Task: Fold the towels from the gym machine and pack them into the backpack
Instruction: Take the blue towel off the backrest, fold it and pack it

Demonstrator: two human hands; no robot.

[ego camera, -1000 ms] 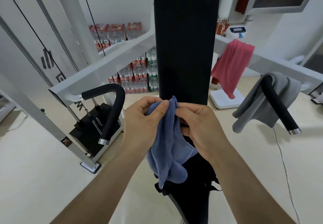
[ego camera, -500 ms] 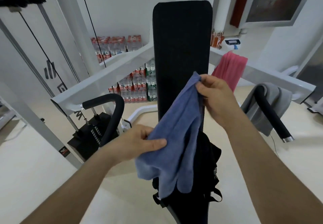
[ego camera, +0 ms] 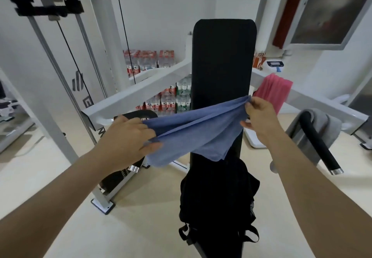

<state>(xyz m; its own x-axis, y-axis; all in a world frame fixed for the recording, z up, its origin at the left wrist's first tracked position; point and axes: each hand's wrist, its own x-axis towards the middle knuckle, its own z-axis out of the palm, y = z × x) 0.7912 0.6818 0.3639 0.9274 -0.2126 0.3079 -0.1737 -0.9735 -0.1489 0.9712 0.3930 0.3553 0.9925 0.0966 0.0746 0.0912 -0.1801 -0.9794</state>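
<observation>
**Status (est.):** towel 1 of 3 in hand, none packed as far as can be seen.

- The blue towel (ego camera: 193, 135) is off the machine. It is held in mid-air, stretched across the front of the black back pad (ego camera: 223, 60), above the backpack (ego camera: 217, 197).
- The left hand (ego camera: 128, 137) grips the towel's left end.
- The right hand (ego camera: 259, 119) pinches the right corner with curled fingers (ego camera: 249, 106), held higher.
- No fold is set yet (cloth sags in loose creases, lower edge drooping).

**Remaining:**
- Fold and pack the blue towel.
- Repeat w/ the pink towel (ego camera: 273, 90), draped on the frame arm at far right.
- Repeat w/ the grey towel (ego camera: 322, 129), hung over the right handle (ego camera: 322, 149).
- The backpack sits near, below the pad; cannot tell if its top is open.

**Surroundings:**
- Bottled-water packs (ego camera: 149, 60) are stacked at the far wall.
- The left handle (ego camera: 141, 114) is just beside the left hand.

**Obstructions (est.):**
- The pad and frame arms crowd the space.
- No worktop is in view, so folding is prob. done in the air.
</observation>
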